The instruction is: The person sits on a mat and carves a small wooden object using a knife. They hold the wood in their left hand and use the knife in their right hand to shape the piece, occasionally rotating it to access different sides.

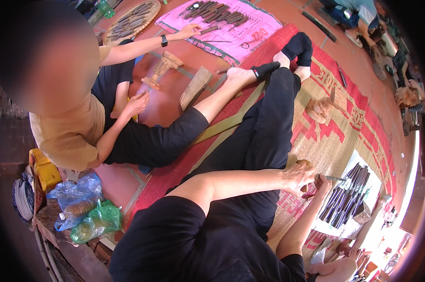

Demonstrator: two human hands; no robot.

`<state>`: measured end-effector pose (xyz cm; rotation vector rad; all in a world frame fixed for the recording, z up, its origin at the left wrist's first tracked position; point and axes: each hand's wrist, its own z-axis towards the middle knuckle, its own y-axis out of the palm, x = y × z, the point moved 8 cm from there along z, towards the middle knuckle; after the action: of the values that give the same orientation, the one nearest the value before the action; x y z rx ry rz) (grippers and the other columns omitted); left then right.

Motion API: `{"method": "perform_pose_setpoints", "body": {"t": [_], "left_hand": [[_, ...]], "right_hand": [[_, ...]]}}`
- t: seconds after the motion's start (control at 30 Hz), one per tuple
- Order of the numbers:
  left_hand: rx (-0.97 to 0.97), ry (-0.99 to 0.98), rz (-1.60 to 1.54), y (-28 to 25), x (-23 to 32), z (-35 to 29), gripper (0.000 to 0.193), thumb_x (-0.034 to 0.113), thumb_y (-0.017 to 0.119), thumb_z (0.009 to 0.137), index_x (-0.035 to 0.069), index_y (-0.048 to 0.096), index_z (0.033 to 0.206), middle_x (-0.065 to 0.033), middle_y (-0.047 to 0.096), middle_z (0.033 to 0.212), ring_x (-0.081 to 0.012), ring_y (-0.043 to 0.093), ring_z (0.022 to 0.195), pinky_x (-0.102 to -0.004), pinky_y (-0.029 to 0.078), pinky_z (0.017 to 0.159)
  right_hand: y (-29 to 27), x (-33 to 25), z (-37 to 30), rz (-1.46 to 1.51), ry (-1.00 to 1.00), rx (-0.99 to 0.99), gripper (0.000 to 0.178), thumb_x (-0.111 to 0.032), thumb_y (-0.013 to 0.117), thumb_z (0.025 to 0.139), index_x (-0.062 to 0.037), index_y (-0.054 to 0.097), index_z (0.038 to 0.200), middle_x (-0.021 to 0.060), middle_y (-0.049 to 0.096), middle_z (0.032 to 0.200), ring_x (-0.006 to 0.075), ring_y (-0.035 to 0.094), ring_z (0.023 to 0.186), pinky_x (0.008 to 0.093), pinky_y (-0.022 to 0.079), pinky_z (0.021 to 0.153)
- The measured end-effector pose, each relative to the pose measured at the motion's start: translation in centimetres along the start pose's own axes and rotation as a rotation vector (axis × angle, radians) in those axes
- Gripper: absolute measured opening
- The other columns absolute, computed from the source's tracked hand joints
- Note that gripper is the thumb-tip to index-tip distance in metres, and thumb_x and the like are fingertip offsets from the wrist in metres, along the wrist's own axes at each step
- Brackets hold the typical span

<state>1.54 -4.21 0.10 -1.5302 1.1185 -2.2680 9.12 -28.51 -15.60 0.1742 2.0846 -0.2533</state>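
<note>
Left hand (297, 181) grips a brown wooden piece (305, 162), open woven mat (321, 152) beyond; right hand (322, 186), just beside, curls closed around a slim tool (333, 178) whose end visually overlaps the white sheet's (357, 158) left edge.

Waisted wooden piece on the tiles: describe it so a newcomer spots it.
Find the pink cloth at the top. Below its left end, on red tiles, lies the waisted wooden piece. Flared ends distinguish it from the straight-sided wooden block beside it.
</note>
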Motion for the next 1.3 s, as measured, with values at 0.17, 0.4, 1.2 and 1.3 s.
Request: {"method": "perform_pose_setpoints", "body": {"t": [0.17, 0.4, 1.2, 1.3], "left_hand": [[0.039, 0.002, -0.016, 0.4, -0.6, -0.1, 0.045, 0.025, 0.078, 0.057, 0.003, 0.061, 0.094, -0.0158, 0.051, 0.106, -0.0359, 0.054, 0.094, -0.0453, 0.051, 0.072], [0.031, -0.012, -0.023, 0.3, -0.4, 0.2, 0.052, 0.026, 0.079, 0.057, 0.002, 0.06, 0.099, -0.0159, 0.051, 0.106, -0.0348, 0.053, 0.094, -0.0447, 0.051, 0.073], [0.173, 0.082, -0.065, -1.1, 0.3, 0.9, 0.059, 0.036, 0.078, 0.063, 0.007, 0.054, 0.108, -0.0138, 0.045, 0.108, -0.0304, 0.052, 0.093, -0.0426, 0.047, 0.073], [0.144, 0.046, -0.034, -0.5, 0.2, 0.8, 0.064, 0.036, 0.079, 0.062, 0.008, 0.052, 0.113, -0.0141, 0.044, 0.111, -0.0308, 0.051, 0.095, -0.0427, 0.047, 0.073]], "right_hand": [[2.0, -1.5, -2.4, 0.156, -0.088, -0.092, 0.013, -0.003, 0.065, 0.083, -0.0042, 0.058, 0.093, 0.0121, 0.069, 0.091, 0.0226, 0.067, 0.08, 0.0332, 0.055, 0.069], [4.0, -2.7, -3.2, 0.007, -0.11, -0.161, 0.013, -0.003, 0.068, 0.078, -0.0001, 0.066, 0.09, 0.0061, 0.066, 0.081, 0.0153, 0.062, 0.069, 0.0257, 0.052, 0.064], [2.6, -1.9, -3.6, 0.122, -0.087, -0.13, 0.014, 0.003, 0.064, 0.079, -0.0023, 0.065, 0.091, 0.0083, 0.068, 0.088, 0.0137, 0.063, 0.075, 0.0236, 0.051, 0.065], [3.0, -2.0, -3.7, 0.112, -0.097, -0.119, 0.015, 0.004, 0.064, 0.079, -0.0007, 0.066, 0.093, 0.0076, 0.068, 0.085, 0.0122, 0.061, 0.07, 0.0213, 0.048, 0.061]]}}
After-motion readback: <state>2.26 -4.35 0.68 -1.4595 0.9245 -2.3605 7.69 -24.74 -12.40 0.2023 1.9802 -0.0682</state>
